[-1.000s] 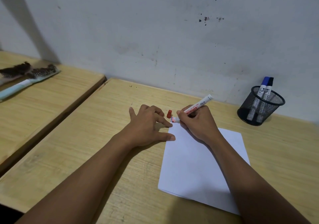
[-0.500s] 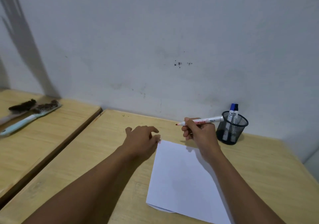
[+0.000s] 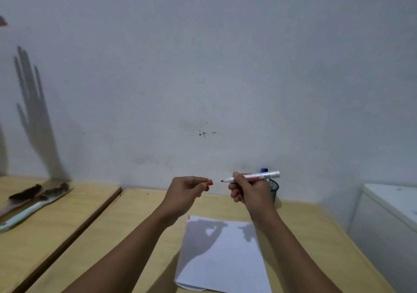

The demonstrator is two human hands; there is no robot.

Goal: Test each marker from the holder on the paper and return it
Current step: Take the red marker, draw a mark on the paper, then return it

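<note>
My right hand [image 3: 250, 191] grips a white marker with red print [image 3: 261, 176], held level above the table, its bare red tip pointing left. My left hand [image 3: 187, 191] pinches the small red cap [image 3: 209, 182] a short gap from that tip. Below both hands lies the white paper [image 3: 223, 259], with small ink marks at its top left corner [image 3: 189, 217]. The black mesh holder [image 3: 274, 190] stands against the wall, mostly hidden behind my right hand. A blue marker's cap [image 3: 264, 170] shows above the marker I hold.
The wooden table [image 3: 135, 225] ends at the wall. To the left a second wooden table [image 3: 56, 213] carries brushes [image 3: 33, 200]. At the far right stands a white cabinet [image 3: 388, 213].
Both hands rose off the paper. My left hand picked the red cap up from the table and holds it toward the marker tip. The camera tilted upward.
</note>
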